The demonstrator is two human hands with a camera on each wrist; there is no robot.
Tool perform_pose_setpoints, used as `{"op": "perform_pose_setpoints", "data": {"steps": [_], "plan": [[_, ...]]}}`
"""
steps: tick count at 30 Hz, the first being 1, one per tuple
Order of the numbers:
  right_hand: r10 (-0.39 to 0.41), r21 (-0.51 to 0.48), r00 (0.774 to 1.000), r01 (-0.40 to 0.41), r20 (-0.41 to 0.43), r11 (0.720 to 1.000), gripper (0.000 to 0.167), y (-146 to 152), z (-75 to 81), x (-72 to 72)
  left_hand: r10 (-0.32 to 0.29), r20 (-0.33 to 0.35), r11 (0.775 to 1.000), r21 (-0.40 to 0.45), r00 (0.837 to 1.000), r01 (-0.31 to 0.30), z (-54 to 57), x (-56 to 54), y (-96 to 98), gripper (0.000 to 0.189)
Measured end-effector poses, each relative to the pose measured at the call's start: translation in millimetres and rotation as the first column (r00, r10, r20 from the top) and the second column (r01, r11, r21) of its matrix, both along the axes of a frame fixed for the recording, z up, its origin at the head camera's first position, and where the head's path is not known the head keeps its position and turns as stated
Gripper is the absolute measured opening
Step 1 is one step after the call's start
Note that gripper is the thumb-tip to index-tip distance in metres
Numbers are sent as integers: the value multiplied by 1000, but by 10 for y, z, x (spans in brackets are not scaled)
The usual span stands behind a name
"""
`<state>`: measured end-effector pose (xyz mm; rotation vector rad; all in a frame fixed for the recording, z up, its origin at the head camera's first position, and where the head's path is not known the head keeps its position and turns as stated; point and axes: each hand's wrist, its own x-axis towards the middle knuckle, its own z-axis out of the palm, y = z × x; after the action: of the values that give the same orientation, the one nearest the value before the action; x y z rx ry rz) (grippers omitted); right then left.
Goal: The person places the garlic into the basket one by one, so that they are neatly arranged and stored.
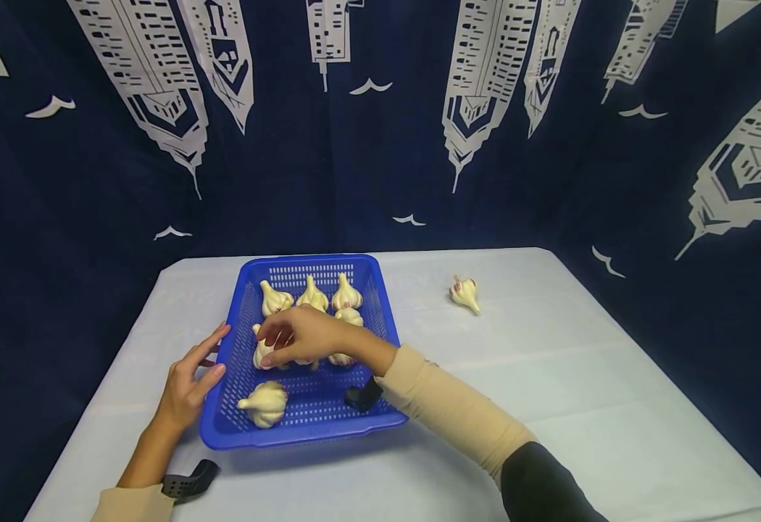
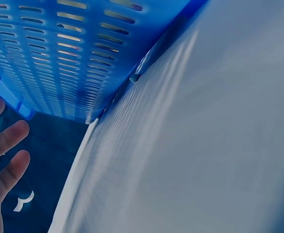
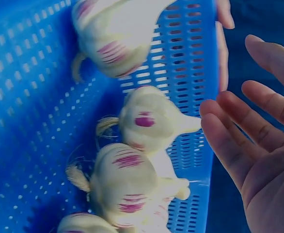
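A blue plastic basket [image 1: 302, 433] with slotted walls holds several white garlic bulbs marked with purple. Over the middle of it is my right hand [image 1: 309, 333], hiding part of the bulbs below. In the right wrist view its loosely bent fingers [image 3: 263, 131] have nothing between them, and a garlic bulb [image 3: 149, 116] lies close to the fingertips. My left hand [image 1: 188, 384] rests against the basket's left rim, thumb and fingers extended. One garlic bulb [image 1: 266, 404] lies apart at the front left inside the basket, its stem pointing left.
A single garlic bulb [image 1: 464, 293] lies on the white-covered table [image 1: 550, 377], right of the basket. Behind the table hangs a dark blue cloth [image 1: 380, 159] printed with white buildings and birds. Dark wrist-worn devices [image 1: 191, 480] show at both wrists.
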<state>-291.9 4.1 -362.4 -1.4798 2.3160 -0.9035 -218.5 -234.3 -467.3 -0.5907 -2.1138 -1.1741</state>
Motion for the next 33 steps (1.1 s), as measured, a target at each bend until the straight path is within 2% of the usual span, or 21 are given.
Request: {"op": "perform_pose_setpoints", "data": {"steps": [4,11,16,18,22,26,33], "plan": [[-11,-20,1000,12,26,1000,41,92,98,-20,1,0,1000,-11,1000,-1,3,8,-13,58],[-85,-69,996,86,13,994,37,423,310,-81,2,-5,1000,-9,1000,-2,18,-2,-10,59],[-146,-70,989,145,-5,987,35,661,297,-146,-13,-41,1000,1,999,13,-13,-13,-20,59],[-170,-76,985,170,12,982,35,757,289,-166,-17,-46,1000,1,999,17,-28,-18,-19,59],[-207,-99,978,208,22,973,32,927,294,-212,-17,-45,1000,4,999,18,-33,-21,-25,59],[-248,-115,969,246,-1,962,32,1087,302,-269,-17,-42,1000,8,999,17,-27,-17,-29,59],[-336,-168,941,326,-30,930,30,1380,278,-351,-20,-32,1000,13,999,21,-26,-11,-18,59]]}}
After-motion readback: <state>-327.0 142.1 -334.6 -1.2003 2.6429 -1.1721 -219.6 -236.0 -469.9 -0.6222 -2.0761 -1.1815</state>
